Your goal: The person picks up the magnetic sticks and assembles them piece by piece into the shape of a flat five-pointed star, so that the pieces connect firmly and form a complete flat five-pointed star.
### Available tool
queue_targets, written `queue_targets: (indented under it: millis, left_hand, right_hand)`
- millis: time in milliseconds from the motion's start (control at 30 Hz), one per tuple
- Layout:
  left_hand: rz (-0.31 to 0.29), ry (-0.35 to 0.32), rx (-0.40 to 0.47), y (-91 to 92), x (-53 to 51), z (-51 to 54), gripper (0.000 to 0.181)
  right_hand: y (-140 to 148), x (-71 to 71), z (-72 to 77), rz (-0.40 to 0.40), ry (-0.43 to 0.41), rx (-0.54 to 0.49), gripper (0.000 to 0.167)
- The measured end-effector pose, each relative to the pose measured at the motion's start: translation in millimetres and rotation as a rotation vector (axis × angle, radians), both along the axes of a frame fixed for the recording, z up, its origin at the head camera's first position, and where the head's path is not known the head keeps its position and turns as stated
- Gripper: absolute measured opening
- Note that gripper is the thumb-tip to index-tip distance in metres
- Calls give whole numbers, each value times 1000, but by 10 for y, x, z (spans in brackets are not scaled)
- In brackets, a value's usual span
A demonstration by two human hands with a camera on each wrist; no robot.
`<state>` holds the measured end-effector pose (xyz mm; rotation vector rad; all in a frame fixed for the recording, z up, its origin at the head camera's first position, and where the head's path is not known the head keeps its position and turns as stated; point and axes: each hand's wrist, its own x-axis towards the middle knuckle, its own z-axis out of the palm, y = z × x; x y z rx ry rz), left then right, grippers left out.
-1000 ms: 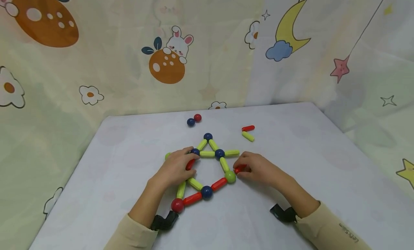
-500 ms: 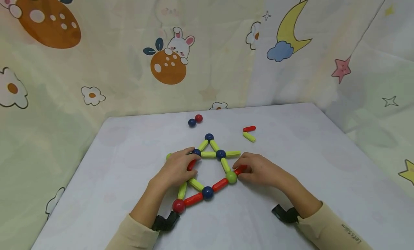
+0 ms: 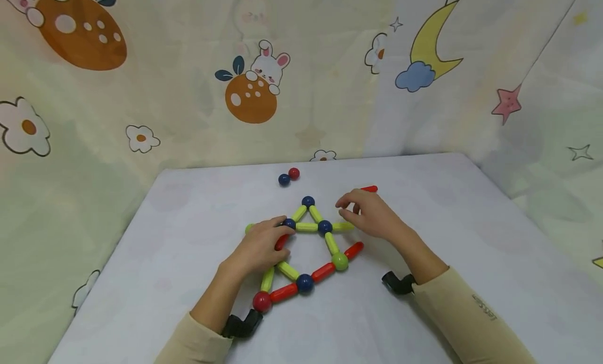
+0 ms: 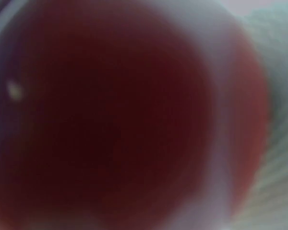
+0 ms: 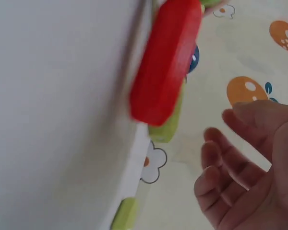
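Observation:
A flat frame of magnetic rods and balls lies on the table, including a blue ball (image 3: pixel 305 283), a green ball (image 3: pixel 340 261) and a red ball (image 3: pixel 262 301). My left hand (image 3: pixel 260 247) holds the frame's left side, fingers bent over a blue ball (image 3: pixel 289 225) and a red rod (image 3: pixel 281 242). My right hand (image 3: pixel 369 212) is raised right of the frame, fingers loosely bent and holding nothing. Below it, a red rod (image 3: pixel 354 250) sticks out from the green ball; the right wrist view shows this red rod (image 5: pixel 165 62) close up. Blurred dark red (image 4: pixel 120 115) fills the left wrist view.
A loose blue ball (image 3: pixel 284 180) and red ball (image 3: pixel 294 173) sit at the back of the table. Past my right hand lies a loose red rod (image 3: pixel 369 188). A loose green rod (image 5: pixel 125 213) shows low in the right wrist view. A printed cloth (image 3: pixel 188 91) hangs behind.
My right hand has let go of the red rod at the green ball and moved up and away towards the loose rods, covering the green one in the head view. The left hand stays in place.

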<state>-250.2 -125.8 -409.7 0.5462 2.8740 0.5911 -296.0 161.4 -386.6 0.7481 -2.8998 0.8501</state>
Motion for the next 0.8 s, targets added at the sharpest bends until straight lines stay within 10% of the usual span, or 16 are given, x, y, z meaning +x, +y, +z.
queue_targets:
  millis: [367, 800]
  left_hand:
    - [-4, 37, -3, 22, -16, -53, 44]
    - [-14, 88, 29, 14, -2, -89, 38]
  right_hand:
    - [-431, -805, 350, -34, -145, 147, 34]
    - [-1163, -1223, 307, -68, -195, 58, 35]
